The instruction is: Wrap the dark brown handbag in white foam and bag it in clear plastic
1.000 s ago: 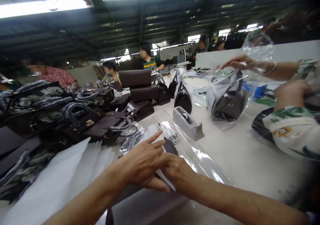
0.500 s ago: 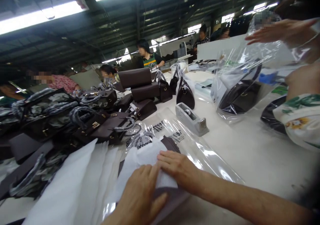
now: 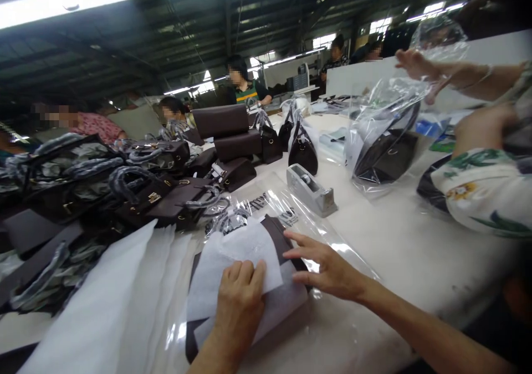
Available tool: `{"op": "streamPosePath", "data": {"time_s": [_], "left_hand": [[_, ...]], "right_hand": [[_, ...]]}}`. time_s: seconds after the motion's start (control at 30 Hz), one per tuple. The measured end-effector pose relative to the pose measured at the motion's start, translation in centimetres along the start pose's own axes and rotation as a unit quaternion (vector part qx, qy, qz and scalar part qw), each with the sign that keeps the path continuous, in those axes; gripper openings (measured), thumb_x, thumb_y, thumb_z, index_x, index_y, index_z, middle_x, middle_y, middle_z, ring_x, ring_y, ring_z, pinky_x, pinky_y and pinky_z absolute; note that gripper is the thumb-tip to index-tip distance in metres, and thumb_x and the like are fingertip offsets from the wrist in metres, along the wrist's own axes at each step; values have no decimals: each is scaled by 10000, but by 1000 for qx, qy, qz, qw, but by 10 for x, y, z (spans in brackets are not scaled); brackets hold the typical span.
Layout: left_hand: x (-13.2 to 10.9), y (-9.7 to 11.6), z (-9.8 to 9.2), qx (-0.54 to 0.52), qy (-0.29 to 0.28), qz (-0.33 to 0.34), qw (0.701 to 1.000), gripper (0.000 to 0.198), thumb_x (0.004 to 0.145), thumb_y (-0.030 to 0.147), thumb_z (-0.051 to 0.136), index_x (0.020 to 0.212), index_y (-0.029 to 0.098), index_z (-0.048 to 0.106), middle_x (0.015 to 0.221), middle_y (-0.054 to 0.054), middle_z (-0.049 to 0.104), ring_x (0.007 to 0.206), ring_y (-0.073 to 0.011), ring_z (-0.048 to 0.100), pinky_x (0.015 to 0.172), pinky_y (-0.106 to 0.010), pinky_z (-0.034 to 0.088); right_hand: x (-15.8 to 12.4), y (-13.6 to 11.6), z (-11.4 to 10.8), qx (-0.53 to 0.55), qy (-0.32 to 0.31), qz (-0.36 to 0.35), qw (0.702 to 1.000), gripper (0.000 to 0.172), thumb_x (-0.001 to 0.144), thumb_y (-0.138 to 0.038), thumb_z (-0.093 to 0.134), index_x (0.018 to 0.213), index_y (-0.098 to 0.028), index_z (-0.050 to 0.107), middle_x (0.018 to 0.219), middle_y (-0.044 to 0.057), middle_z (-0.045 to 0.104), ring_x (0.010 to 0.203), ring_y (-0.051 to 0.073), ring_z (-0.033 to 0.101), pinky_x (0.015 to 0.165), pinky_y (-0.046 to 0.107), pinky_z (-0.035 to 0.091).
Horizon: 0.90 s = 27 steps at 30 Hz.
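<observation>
A dark brown handbag (image 3: 277, 231) lies flat on a clear printed plastic bag (image 3: 266, 188) in front of me, its wrapped handles (image 3: 233, 219) pointing away. White wrapping paper (image 3: 241, 242) covers most of the handbag. My left hand (image 3: 239, 302) presses on the paper with its fingers curled together. At the handbag's right edge, my right hand (image 3: 328, 266) is open, fingers spread, with nothing in it. A grey tape dispenser (image 3: 311, 191) stands just beyond the plastic bag.
White foam sheets (image 3: 103, 296) are stacked at the left. Behind them lie several dark handbags (image 3: 162, 196) with wrapped handles. At the right, a co-worker's arm (image 3: 477, 136) reaches beside a handbag in a clear plastic bag (image 3: 384, 147). Other people sit further back.
My right hand has lifted off the paper and moved right, its fingers spreading. My left hand's fingers have curled in on the paper. The co-worker's raised hand has moved lower.
</observation>
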<state>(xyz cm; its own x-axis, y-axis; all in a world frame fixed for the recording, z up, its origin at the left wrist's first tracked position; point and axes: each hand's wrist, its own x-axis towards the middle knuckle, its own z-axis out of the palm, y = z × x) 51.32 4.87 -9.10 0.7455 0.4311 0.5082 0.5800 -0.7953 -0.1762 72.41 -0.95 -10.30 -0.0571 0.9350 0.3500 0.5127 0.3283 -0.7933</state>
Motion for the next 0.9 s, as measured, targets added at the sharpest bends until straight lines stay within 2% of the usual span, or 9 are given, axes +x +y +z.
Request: {"op": "streamPosePath", "data": {"time_s": [0.07, 0.17, 0.27, 0.4, 0.53, 0.63, 0.7, 0.77, 0.9], "left_hand": [[0, 1, 1, 7, 2, 1, 1000, 312, 718, 21, 463, 976, 143, 588, 710, -37, 517, 689, -215, 452, 610, -341, 396], [4, 1, -3, 11, 22, 22, 999, 202, 800, 73, 429, 903, 146, 587, 671, -31, 500, 658, -204, 442, 594, -333, 378], [17, 4, -15, 17, 60, 59, 996, 175, 852, 96, 412, 848, 140, 582, 617, -20, 469, 616, -187, 419, 580, -320, 353], [29, 15, -24, 23, 73, 107, 991, 145, 854, 111, 458, 922, 94, 585, 614, -24, 473, 607, -177, 411, 579, -318, 331], [15, 31, -12, 23, 47, 110, 993, 181, 847, 73, 439, 962, 70, 578, 624, -26, 482, 605, -171, 425, 573, -319, 320], [0, 38, -1, 38, 19, 84, 996, 218, 835, 72, 462, 1027, 75, 564, 637, -21, 488, 609, -168, 439, 578, -319, 329], [-7, 38, 2, 44, 8, 75, 996, 261, 826, 86, 482, 1078, 78, 551, 640, -20, 491, 610, -170, 448, 583, -322, 339], [-12, 38, 2, 44, 5, 81, 996, 302, 824, 105, 491, 1121, 75, 539, 675, -36, 520, 629, -178, 469, 599, -331, 362], [-18, 45, 3, 54, 16, 72, 996, 318, 829, 184, 537, 1136, 100, 555, 913, -101, 614, 799, -221, 540, 723, -375, 419]], "right_hand": [[-4, -2, 5, 41, -8, 41, 998, 239, 739, -296, 685, 959, -206, 662, 1373, 82, 416, 1251, 226, 407, 1040, 372, 329], [0, -10, 14, 87, 29, 100, 991, 79, 724, -218, 684, 777, -185, 637, 1319, 75, 474, 1233, 224, 424, 1025, 378, 326], [3, -16, 19, 95, 62, 119, 986, 65, 707, -151, 667, 716, -175, 608, 1286, 82, 500, 1214, 223, 441, 1000, 375, 338], [0, -14, 22, 100, 96, 104, 985, 99, 687, -120, 659, 687, -174, 576, 1247, 76, 529, 1182, 215, 469, 956, 338, 372], [1, -8, 27, 99, 122, 101, 982, 90, 684, -85, 616, 671, -167, 583, 1191, 68, 549, 1146, 195, 491, 936, 291, 375], [5, -4, 28, 107, 140, 127, 976, 106, 642, -84, 613, 701, -169, 589, 1039, 45, 576, 1038, 179, 525, 873, 268, 394], [7, -1, 27, 126, 131, 155, 971, 117, 629, -100, 603, 723, -168, 587, 890, 11, 578, 855, 144, 543, 755, 240, 412], [7, 1, 25, 153, 106, 185, 965, 107, 647, -135, 591, 749, -166, 595, 779, -13, 564, 716, 115, 506, 641, 215, 390], [6, 3, 25, 209, 83, 214, 951, 136, 669, -191, 613, 802, -164, 603, 693, -32, 536, 636, 93, 452, 560, 193, 340]]}}
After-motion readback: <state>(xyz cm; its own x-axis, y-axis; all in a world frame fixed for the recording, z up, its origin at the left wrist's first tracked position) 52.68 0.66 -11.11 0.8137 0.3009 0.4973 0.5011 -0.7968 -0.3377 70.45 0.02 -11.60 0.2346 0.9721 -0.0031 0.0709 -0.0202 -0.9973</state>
